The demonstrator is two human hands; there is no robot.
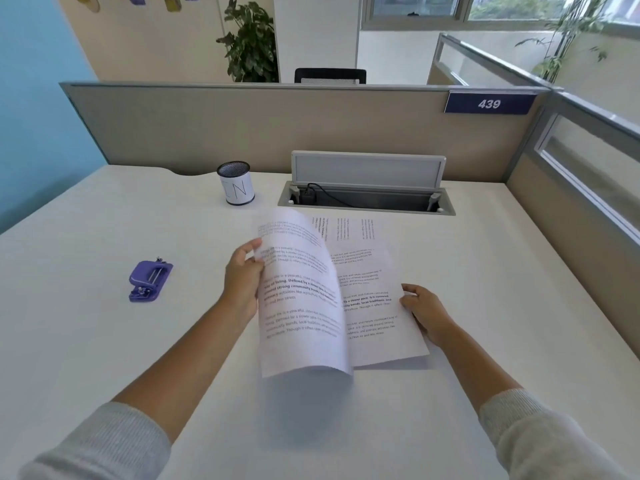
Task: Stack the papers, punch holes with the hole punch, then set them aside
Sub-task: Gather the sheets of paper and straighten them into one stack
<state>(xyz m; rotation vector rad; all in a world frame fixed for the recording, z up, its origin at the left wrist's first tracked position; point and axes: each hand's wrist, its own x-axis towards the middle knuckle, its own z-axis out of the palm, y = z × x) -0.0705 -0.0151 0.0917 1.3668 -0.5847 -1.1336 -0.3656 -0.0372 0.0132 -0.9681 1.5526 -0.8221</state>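
Observation:
My left hand grips the left edge of a printed sheet and holds it lifted and curved above the white desk. Under its right side lies another printed sheet, flat on the desk, with more printed paper showing beyond it. My right hand rests on the right edge of that flat sheet, fingers bent, pressing it down. A purple hole punch sits on the desk well to the left of my left hand, untouched.
A mesh pen cup with a white label stands at the back centre. Behind the papers an open cable tray with its lid up is sunk into the desk. Beige partition walls close the back and right.

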